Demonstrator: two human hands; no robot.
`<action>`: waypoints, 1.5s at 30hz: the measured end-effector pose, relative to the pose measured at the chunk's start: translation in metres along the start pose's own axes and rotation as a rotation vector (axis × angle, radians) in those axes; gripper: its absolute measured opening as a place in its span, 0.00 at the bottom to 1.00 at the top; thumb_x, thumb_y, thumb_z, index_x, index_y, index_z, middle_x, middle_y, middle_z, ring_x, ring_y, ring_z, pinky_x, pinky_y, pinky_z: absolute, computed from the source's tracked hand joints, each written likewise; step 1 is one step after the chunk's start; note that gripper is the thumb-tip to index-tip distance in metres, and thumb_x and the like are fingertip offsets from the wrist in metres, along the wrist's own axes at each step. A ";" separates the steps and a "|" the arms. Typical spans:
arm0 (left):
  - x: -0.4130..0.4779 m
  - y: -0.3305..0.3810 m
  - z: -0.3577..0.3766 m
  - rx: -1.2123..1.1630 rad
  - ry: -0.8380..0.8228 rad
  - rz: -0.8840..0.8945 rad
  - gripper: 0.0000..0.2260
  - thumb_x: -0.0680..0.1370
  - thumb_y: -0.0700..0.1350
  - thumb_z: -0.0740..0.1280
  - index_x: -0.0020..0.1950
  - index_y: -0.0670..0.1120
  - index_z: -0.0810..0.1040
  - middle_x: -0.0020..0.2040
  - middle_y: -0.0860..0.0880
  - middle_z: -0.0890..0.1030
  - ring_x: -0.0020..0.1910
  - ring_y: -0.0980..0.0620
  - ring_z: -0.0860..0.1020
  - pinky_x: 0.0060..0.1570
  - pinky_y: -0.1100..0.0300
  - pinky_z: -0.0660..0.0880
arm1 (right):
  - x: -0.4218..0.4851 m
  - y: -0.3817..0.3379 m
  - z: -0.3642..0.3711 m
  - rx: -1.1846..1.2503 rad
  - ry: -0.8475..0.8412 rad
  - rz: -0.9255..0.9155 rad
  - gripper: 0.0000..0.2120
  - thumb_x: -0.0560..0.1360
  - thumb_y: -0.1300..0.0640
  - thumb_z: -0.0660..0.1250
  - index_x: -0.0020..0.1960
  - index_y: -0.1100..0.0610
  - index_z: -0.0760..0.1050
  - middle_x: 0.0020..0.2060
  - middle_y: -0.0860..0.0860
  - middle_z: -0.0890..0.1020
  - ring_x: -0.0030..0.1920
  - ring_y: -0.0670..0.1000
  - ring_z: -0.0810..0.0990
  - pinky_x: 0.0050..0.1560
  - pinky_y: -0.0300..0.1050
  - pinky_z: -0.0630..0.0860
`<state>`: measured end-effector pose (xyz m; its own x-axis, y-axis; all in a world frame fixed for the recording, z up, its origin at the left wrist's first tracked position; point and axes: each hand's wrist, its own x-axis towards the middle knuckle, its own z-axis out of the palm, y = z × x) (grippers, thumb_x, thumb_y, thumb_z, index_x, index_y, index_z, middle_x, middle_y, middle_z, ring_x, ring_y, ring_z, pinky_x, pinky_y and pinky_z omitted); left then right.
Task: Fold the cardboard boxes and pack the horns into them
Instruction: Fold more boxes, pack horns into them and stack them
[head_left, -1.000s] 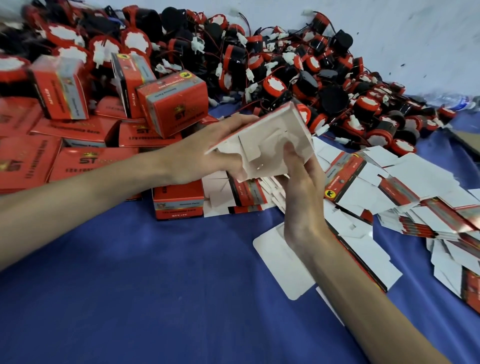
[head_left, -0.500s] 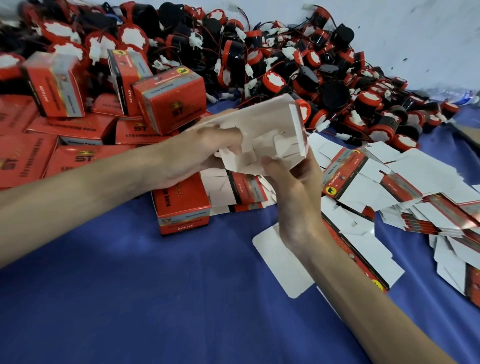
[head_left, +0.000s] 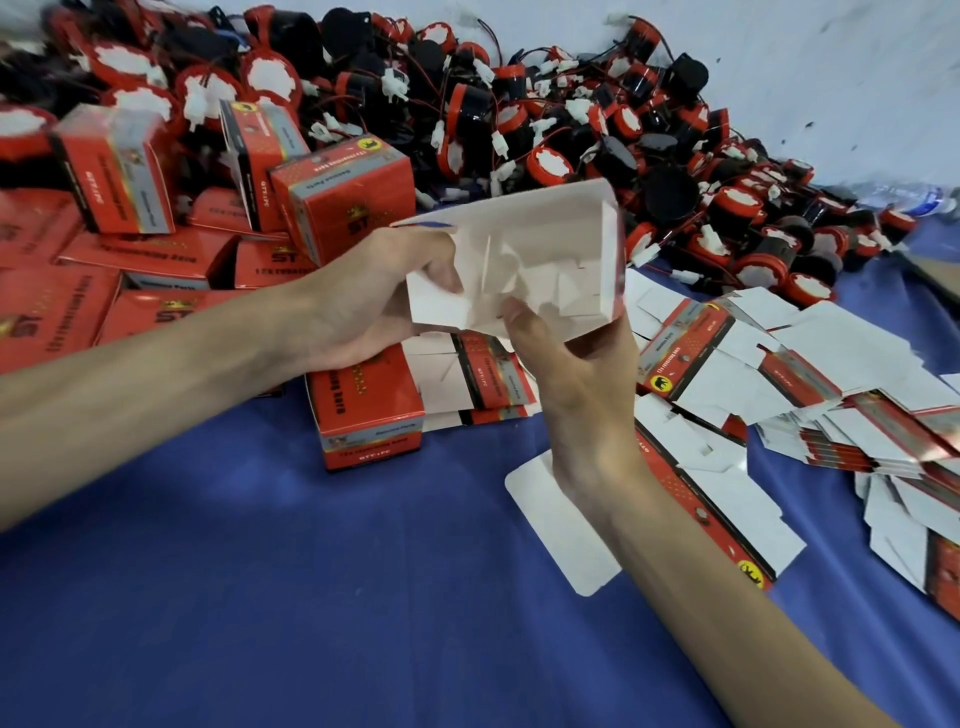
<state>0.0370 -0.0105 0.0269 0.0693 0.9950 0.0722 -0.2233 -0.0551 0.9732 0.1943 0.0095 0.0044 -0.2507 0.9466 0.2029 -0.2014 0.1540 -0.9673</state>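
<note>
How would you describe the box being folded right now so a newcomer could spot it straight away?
Look above the blue cloth, in front of the heap of red and black horns. Between the left hand and right hand sits a half-folded box. Unlike the closed red boxes nearby, it is held aloft, showing its white inside.

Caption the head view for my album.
Both hands, left and right, fold a white-lined red cardboard box beside piled red-and-black horns.

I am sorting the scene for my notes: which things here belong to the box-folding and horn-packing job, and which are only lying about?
Belongs to the job:
half-folded box, held by left hand and right hand
horn pile
flat box blanks
finished boxes

Only lying about:
plastic bottle
blue cloth
</note>
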 end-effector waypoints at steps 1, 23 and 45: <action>0.000 0.000 -0.001 -0.007 -0.002 0.001 0.18 0.64 0.37 0.58 0.51 0.43 0.78 0.49 0.45 0.82 0.47 0.49 0.80 0.43 0.61 0.78 | 0.000 0.000 0.001 -0.017 0.009 -0.010 0.27 0.65 0.57 0.73 0.63 0.59 0.73 0.53 0.53 0.83 0.53 0.52 0.82 0.58 0.55 0.78; -0.002 0.001 0.004 0.065 -0.010 0.001 0.13 0.64 0.38 0.59 0.43 0.43 0.80 0.39 0.48 0.82 0.39 0.52 0.79 0.39 0.64 0.75 | -0.001 0.000 0.001 -0.006 0.036 -0.013 0.25 0.66 0.60 0.75 0.61 0.61 0.73 0.51 0.54 0.84 0.51 0.51 0.84 0.53 0.47 0.80; -0.001 -0.010 0.007 0.545 -0.079 0.178 0.22 0.69 0.54 0.72 0.61 0.54 0.73 0.56 0.52 0.80 0.55 0.57 0.78 0.51 0.67 0.74 | 0.011 0.012 -0.003 -0.101 0.250 0.009 0.25 0.66 0.60 0.70 0.62 0.63 0.74 0.54 0.57 0.82 0.53 0.55 0.82 0.54 0.59 0.79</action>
<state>0.0457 -0.0114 0.0186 0.1533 0.9583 0.2410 0.2931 -0.2770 0.9151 0.1918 0.0222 -0.0052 -0.0078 0.9866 0.1627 -0.1016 0.1611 -0.9817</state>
